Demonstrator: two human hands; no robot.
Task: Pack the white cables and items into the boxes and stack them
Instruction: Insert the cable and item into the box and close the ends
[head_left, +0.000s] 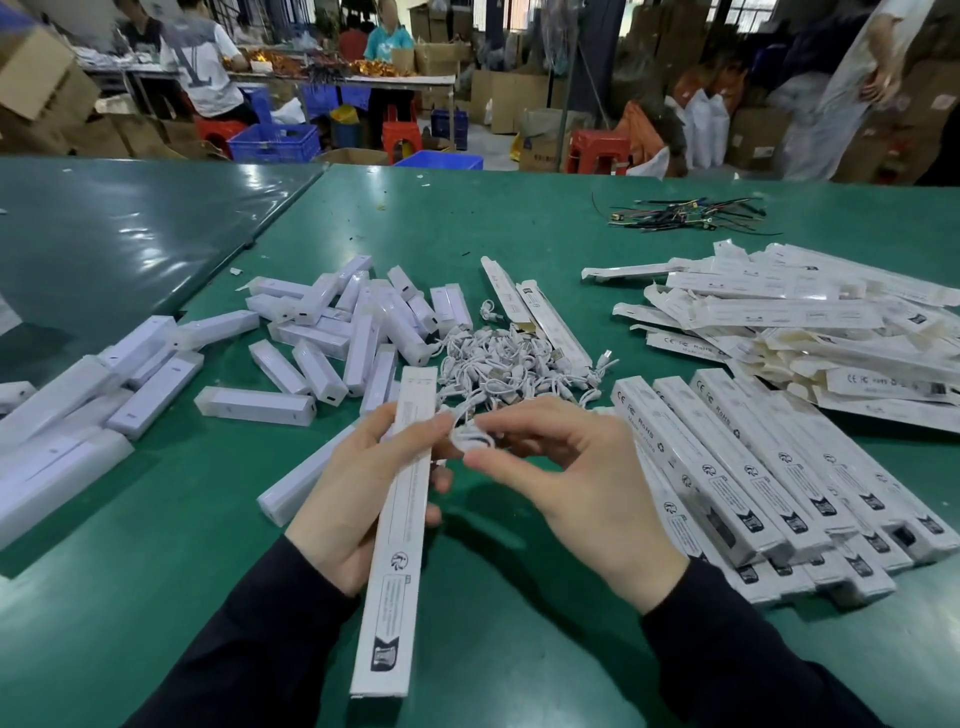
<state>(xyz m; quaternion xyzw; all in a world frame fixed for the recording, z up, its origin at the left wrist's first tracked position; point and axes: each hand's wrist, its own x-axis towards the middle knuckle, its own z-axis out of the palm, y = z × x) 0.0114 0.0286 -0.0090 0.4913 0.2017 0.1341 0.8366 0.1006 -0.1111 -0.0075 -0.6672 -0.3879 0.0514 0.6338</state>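
While gripped: one box (402, 519), one cable (475, 439).

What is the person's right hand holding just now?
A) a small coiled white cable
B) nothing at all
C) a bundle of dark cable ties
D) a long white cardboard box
A: the right hand pinches a small coiled white cable between thumb and fingers, while the long white cardboard box sits in the left hand.
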